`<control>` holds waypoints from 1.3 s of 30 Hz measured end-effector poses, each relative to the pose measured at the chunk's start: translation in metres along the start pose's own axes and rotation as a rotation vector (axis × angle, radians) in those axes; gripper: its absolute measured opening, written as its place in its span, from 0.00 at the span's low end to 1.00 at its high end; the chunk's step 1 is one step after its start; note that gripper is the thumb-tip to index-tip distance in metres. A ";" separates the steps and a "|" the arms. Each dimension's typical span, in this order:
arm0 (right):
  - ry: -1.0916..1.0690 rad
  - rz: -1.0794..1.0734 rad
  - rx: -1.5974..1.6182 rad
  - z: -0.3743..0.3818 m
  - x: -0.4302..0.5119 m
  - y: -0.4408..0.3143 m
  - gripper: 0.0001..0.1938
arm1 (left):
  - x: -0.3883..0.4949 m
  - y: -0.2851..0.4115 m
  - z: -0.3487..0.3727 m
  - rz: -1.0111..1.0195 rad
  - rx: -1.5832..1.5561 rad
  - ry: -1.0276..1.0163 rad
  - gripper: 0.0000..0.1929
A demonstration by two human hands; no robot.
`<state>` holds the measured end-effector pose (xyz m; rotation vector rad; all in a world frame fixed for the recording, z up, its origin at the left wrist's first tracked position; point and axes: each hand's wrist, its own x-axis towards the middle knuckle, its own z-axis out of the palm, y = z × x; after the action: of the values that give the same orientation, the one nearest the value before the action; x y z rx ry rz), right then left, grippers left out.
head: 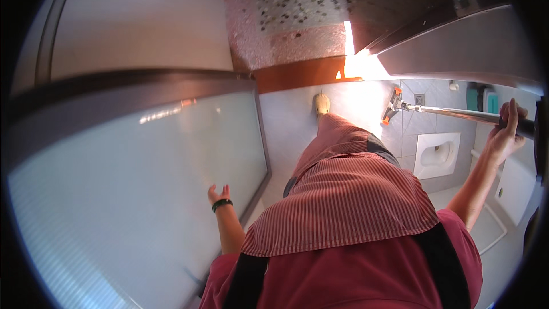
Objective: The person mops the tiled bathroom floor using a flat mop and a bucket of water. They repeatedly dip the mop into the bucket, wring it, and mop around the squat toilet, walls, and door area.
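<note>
At the right, my right hand (pixel 508 131) is closed around the dark grip of a long-handled mop (pixel 463 113) with a metal pole. The mop's head, with orange ends, rests on grey floor tiles near a bright patch of sunlight. My left hand (pixel 218 195), with a dark band at the wrist, is raised beside a frosted glass door panel (pixel 141 189); its fingers are apart and it holds nothing. Whether it touches the glass I cannot tell.
A white squat toilet (pixel 437 154) is set in the floor at right, near a square floor drain (pixel 419 100). An orange-brown threshold (pixel 300 74) borders a speckled terrazzo floor (pixel 296 4). My foot wears a yellow clog (pixel 322 104). White pipes (pixel 497 231) run at lower right.
</note>
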<state>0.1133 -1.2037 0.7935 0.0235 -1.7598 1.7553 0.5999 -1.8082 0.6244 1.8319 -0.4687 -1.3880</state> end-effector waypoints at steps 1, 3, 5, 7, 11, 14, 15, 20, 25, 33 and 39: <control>0.019 0.025 -0.029 0.004 0.003 -0.003 0.10 | 0.011 0.013 0.009 0.003 0.053 0.114 0.33; 0.068 0.007 -0.106 0.012 0.009 -0.006 0.11 | 0.031 0.032 0.021 -0.014 0.175 0.115 0.27; 0.146 0.039 -0.121 0.019 0.015 -0.007 0.11 | 0.041 0.037 0.033 -0.089 0.383 0.090 0.22; 0.162 0.070 -0.191 0.023 0.020 -0.007 0.12 | 0.045 0.028 0.054 -0.167 0.571 -0.037 0.22; 0.304 0.134 -0.280 0.024 0.028 -0.006 0.12 | 0.046 -0.010 0.159 -0.250 0.978 -0.410 0.20; 0.361 0.148 -0.233 0.023 0.028 -0.013 0.14 | 0.032 -0.032 0.292 -0.238 1.233 -0.702 0.19; 0.424 0.163 -0.201 0.023 0.026 -0.022 0.15 | 0.021 -0.034 0.348 -0.203 1.278 -0.799 0.19; 0.803 0.032 -0.337 0.051 -0.002 -0.074 0.16 | -0.109 -0.067 0.630 0.200 1.565 -1.427 0.16; 1.341 -0.062 -0.406 0.097 -0.059 -0.118 0.13 | -0.280 -0.143 0.717 0.427 1.821 -2.293 0.17; 1.383 -0.024 -0.512 0.187 -0.181 -0.144 0.10 | -0.393 -0.244 0.551 0.473 1.828 -3.502 0.19; 1.543 -0.114 -0.862 0.265 -0.212 -0.174 0.09 | -0.400 -0.240 0.469 0.329 1.462 -4.187 0.32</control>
<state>0.2469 -1.5496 0.8808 -1.1912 -1.0237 0.3585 -0.0080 -1.5482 0.6502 1.8030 0.8662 0.3256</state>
